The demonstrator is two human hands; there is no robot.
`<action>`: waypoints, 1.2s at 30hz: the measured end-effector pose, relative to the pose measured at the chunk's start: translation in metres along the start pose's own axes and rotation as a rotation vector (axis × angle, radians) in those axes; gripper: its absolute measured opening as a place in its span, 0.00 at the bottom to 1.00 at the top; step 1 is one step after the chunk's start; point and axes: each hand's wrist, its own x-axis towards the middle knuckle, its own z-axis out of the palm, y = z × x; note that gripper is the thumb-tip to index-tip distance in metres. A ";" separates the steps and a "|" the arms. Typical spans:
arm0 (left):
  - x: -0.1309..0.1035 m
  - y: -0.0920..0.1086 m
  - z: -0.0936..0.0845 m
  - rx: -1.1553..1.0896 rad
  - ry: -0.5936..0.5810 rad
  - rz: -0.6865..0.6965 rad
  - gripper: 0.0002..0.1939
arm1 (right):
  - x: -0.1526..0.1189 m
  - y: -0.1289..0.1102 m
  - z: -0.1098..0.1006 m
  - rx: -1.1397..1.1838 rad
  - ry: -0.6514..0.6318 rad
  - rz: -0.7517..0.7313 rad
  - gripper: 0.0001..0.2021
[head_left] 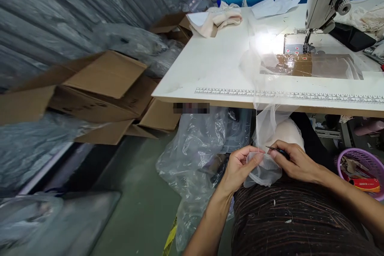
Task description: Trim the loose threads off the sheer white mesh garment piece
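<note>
My left hand (238,168) is closed in a pinch on the edge of a sheer white fabric (265,174) above my lap. Close beside it, my right hand (297,164) is wrapped round small thread snips (281,152). Their thin dark tip points left toward the pinched edge, and most of the handle is hidden in my palm. The fabric runs up from my lap over the front edge of the white sewing table (210,68) and lies on its top left of the sewing machine (325,0).
Open cardboard boxes (105,76) stand left of the table. Clear plastic bags (198,160) hang below its edge. A purple basket (361,156) is at the lower right. Folded beige cloth (226,18) and white paper (274,6) lie at the table's back.
</note>
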 end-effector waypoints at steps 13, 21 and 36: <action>0.002 -0.001 -0.007 0.165 0.027 0.154 0.17 | 0.023 0.001 0.008 -0.303 0.021 -0.013 0.20; 0.002 0.016 -0.006 0.236 -0.037 0.108 0.17 | 0.015 0.001 0.006 -0.366 -0.012 -0.134 0.22; -0.004 -0.006 0.000 0.206 -0.224 -0.122 0.23 | -0.015 0.020 0.016 0.130 -0.090 0.153 0.14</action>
